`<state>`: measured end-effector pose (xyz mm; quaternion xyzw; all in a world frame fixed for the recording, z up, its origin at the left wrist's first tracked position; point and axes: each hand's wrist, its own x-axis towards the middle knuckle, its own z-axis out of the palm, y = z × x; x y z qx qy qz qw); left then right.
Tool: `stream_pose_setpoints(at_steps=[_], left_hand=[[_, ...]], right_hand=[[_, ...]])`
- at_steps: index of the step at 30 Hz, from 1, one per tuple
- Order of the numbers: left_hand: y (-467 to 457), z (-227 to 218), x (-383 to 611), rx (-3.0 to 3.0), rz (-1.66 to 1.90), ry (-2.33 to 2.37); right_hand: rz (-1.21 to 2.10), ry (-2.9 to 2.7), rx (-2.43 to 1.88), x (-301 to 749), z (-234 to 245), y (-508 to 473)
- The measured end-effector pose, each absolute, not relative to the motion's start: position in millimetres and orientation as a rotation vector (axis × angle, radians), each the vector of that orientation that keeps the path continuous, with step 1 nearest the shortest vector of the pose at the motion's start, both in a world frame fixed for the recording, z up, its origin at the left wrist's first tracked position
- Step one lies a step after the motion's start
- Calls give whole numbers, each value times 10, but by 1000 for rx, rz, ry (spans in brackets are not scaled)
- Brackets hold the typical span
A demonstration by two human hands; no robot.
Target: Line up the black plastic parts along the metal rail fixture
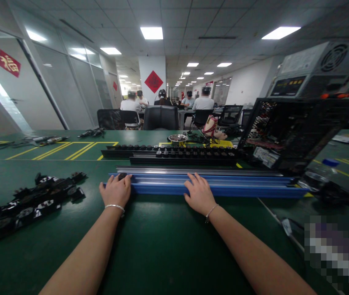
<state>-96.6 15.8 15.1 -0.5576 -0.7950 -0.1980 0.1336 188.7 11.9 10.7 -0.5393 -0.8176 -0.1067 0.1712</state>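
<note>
Blue rail (238, 187) lies parallel to the far edge of the surface (156, 246). Left grip (115, 191) holds a dark part (122, 176) at its left end; steady mid-rail with the right grip (200, 192), fingers spread.

A slim, pale bracelet (115, 206) circles the left wrist (113, 211) and a finer silvery chain (212, 210) with a dangling end the right wrist (216, 213); forearms (88, 250) bare
</note>
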Motion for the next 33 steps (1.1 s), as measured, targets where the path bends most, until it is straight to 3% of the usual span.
stream_pose_setpoints(at_steps=[33], left_hand=[[197,141,-1107,-1492,-695,-2373]], right_hand=[[-305,-2319,-1543,1891,102,125]])
